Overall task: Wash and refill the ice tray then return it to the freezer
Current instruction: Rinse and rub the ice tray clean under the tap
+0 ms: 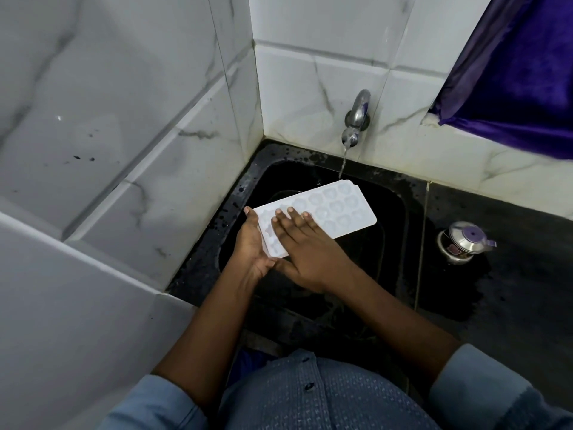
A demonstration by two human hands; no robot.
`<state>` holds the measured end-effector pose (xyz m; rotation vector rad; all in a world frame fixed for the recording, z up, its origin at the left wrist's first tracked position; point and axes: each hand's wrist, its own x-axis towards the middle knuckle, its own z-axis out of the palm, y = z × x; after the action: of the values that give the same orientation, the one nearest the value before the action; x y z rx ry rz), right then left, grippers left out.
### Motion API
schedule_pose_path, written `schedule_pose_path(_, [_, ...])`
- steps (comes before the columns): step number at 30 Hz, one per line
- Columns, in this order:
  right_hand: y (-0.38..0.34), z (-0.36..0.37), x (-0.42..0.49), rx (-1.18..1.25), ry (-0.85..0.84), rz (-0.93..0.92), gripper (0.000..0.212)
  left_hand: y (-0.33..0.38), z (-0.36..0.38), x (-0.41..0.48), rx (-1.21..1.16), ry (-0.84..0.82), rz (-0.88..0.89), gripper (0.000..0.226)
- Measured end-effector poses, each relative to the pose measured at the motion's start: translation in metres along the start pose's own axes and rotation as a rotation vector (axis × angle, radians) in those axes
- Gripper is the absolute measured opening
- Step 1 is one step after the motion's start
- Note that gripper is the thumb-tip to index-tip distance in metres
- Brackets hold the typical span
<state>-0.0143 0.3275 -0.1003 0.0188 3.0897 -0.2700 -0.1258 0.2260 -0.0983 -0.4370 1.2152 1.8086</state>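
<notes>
**A:** Standing by the sink point(391, 243) here. Leftmost, the left hand point(251, 245) cups the near end of the ice tray point(338, 212) from below, fingers wrapped round its edge, so that one's gripping it.

**B:** and the other hand?

**A:** The right hand point(305, 252) lies flat on top, fingers point(293, 217) straight, pressing rather than grasping. The tray's long axis runs away from those fingertips, slanting off right toward the tap point(356, 119). The water point(343, 162) comes down at its far corner.

**B:** so, washing step?

**A:** I'd guess so. The right hand is nearer the far cavities, so it'd slide out lengthwise. Further right, a steel pot point(463, 242) sits on the worktop point(521, 249), well apart.
</notes>
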Motion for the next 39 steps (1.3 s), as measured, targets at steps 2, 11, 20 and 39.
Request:
schedule_pose_path(2, [0.011, -0.006, 0.0, -0.008, -0.013, 0.086, 0.096, 0.001, 0.0, 0.001, -0.009, -0.002, 0.022, 0.087])
schedule_pose_path(11, [0.08, -0.027, -0.009, -0.072, 0.002, 0.423, 0.11, 0.003, -0.005, -0.005, 0.04, 0.067, 0.058, 0.086])
schedule_pose_path(20, [0.006, -0.019, 0.013, 0.051, -0.076, 0.169, 0.124, 0.002, 0.005, -0.008, 0.034, 0.054, 0.053, 0.081])
schedule_pose_path(39, [0.068, -0.027, 0.001, -0.045, 0.037, 0.42, 0.108, 0.004, -0.001, -0.006, 0.009, 0.041, 0.039, 0.092])
